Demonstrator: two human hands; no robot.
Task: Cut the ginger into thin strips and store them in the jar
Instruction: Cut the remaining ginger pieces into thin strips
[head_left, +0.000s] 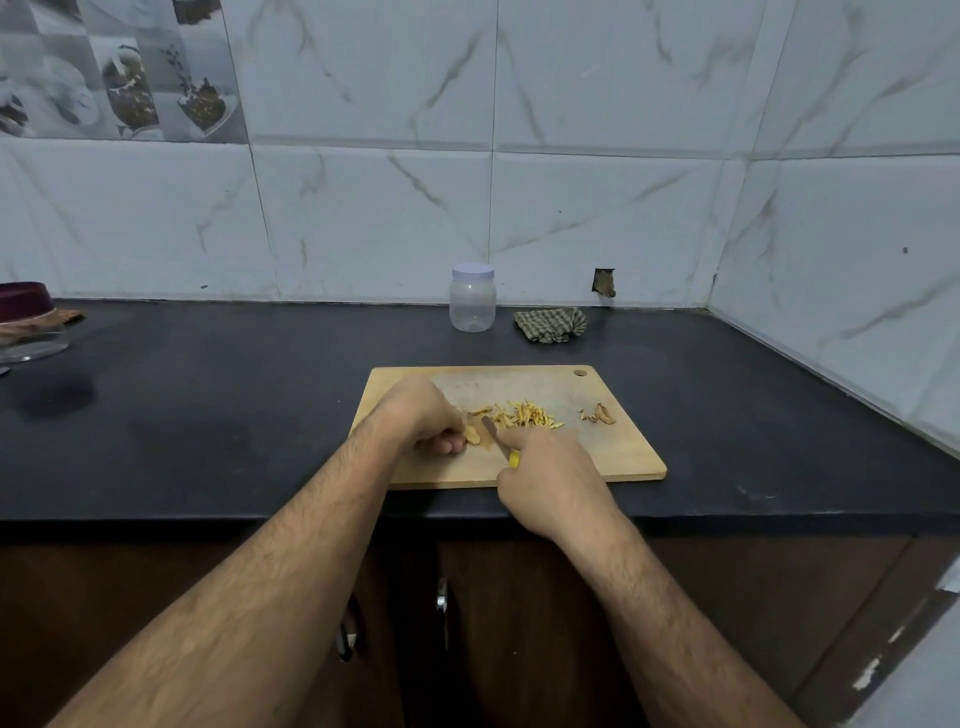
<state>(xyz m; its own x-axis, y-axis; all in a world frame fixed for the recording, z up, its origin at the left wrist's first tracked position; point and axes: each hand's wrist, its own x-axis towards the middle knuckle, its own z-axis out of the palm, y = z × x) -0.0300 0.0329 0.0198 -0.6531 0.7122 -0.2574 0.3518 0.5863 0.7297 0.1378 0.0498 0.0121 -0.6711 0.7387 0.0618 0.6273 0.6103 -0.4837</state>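
Note:
A wooden cutting board (613, 447) lies on the black counter. My left hand (421, 415) holds a small piece of ginger (474, 434) down on the board with curled fingers. My right hand (550, 475) grips a yellow-handled knife (491, 428), index finger along the blade's back, with the blade set against the ginger. A pile of thin ginger strips (524, 415) lies just right of the blade. Brown peel scraps (598, 414) sit further right on the board. A clear plastic jar (472, 299) with a pale lid stands closed behind the board, near the wall.
A crumpled checked cloth (550, 325) lies right of the jar. A glass container with a dark red lid (26, 322) sits at the counter's far left. Tiled walls close in the back and right. Cabinet doors with metal handles (442, 603) are below the counter edge.

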